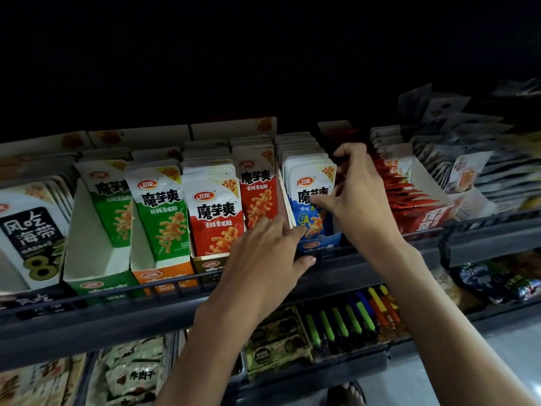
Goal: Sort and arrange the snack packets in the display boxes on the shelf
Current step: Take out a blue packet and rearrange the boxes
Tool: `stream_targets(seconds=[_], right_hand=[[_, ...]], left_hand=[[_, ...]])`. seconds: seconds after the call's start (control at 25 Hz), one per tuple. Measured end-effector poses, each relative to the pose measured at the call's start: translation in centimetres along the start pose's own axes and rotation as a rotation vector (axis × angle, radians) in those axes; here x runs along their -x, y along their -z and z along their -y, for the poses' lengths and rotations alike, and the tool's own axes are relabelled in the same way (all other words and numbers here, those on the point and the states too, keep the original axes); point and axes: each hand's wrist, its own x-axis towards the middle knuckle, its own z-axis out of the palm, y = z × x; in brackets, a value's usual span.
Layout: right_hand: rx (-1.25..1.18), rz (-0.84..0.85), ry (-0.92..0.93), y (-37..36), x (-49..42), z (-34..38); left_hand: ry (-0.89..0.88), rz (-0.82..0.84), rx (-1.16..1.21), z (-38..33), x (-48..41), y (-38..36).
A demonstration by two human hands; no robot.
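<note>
Head view: the right hand [355, 194] has its fingers curled around the blue packets [313, 197], which stand in the blue display box [319, 244] on the shelf [380, 268]. The left hand [263, 253] lies loosely open against the box front, gripping nothing clearly. The person would do well to steady the box and press the stack back evenly.

The right hand [355, 194] covers the right side of the blue packets [310, 197], so their print is partly hidden. The left hand [265, 253] hides the lower front of the blue box [320, 244]. Right of both hands, the grey packets [468, 159] are blurred, unreadable. Above, everything is dark.
</note>
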Motion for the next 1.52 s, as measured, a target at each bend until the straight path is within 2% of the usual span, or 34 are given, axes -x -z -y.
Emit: stream_targets(seconds=[0.12,0.28,0.48,0.6,0.68,0.76,0.84,0.92,1.04,1.16,1.52], right_hand=[[0.0,-0.061,0.023,-0.1,0.3,0.8],[0.001,-0.156,0.139,-0.3,0.6,2.3],[-0.118,-0.075,0.286,-1.0,1.2,5.9],[-0.152,-0.021,0.359,-2.1,1.8,8.5],[-0.196,0.052,0.374,-3.4,2.3,10.3],[-0.217,0.121,0.395,-5.1,2.6,12.0],[-0.153,0.163,0.441,-7.1,2.7,13.6],[-0.07,0.22,0.463,-9.0,2.6,15.0],[0.1,0.306,0.399,-11.0,2.6,16.6],[0.169,0.361,0.318,-11.8,2.6,17.2],[0.21,0.281,0.331,-11.8,3.2,17.3]], left_hand=[[-0.013,-0.007,0.046,0.2,0.1,0.1],[0.012,-0.029,0.257,0.6,0.9,1.3],[0.064,-0.248,0.543,3.1,3.3,4.8],[0.244,-0.403,0.837,5.6,5.0,6.6],[0.365,-0.531,0.861,8.0,5.8,7.4],[0.495,-0.591,0.897,10.4,6.6,7.7],[0.6,-0.589,0.955,12.4,7.2,7.8],[0.659,-0.553,0.902,13.8,7.7,7.8],[0.669,-0.485,0.81,14.9,8.2,7.9],[0.673,-0.445,0.795,15.7,8.5,7.9],[0.681,-0.4,0.771,15.5,9.2,8.1]])
